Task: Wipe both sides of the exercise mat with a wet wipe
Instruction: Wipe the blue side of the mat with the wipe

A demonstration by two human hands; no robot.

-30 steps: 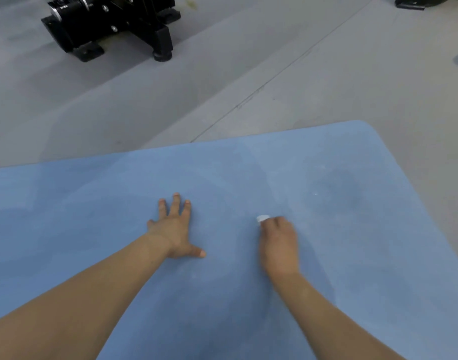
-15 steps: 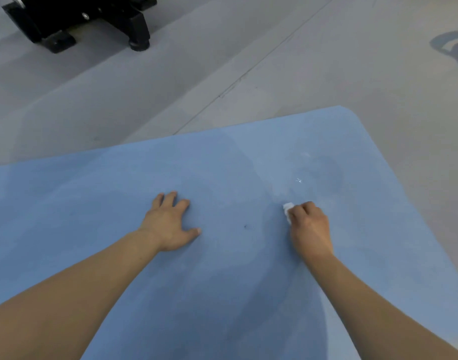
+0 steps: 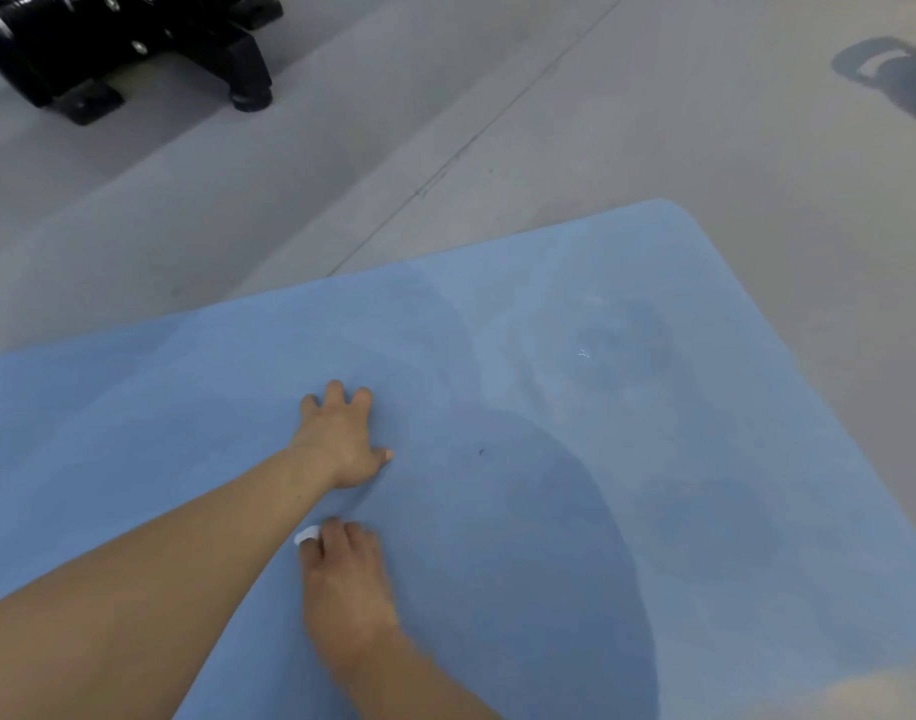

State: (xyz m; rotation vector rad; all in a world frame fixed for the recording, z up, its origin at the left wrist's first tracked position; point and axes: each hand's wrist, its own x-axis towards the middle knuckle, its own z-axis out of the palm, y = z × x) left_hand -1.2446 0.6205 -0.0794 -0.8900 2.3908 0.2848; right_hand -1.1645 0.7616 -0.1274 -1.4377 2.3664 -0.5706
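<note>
Head view, looking down at my own arms. The flat blue foam exercise mat [image 3: 627, 459] lies spread on the grey floor [image 3: 653, 122] and fills the lower part of the view; its rounded far-right corner sits toward upper centre-right, and the right edge runs diagonally down to the frame edge. My left hand [image 3: 341, 439] lies palm-down on the mat near its middle, fingers straight and slightly fanned, thumb out to the right, holding nothing, just pressing on the surface. My right hand [image 3: 349, 579] is nearer to me, just below the left wrist and close beside the left forearm, knuckles up, fingers curled over a small crumpled white wet wipe [image 3: 307, 535], which sticks out at the fingertips on the left side and is pressed onto the mat. The right hand looks a bit blurred. The mat surface shows darker patches around and right of the right hand and a dark rounded patch toward the far-right corner, with lighter streaks between them. Small white flecks sit near that far patch, and a tiny dark speck lies right of the left hand. A black metal machine base with feet [image 3: 134, 49] stands on the floor at top left, well apart from the mat. A dark grey blurred object [image 3: 892, 75] sits at the top right edge; I cannot tell what it is.
</note>
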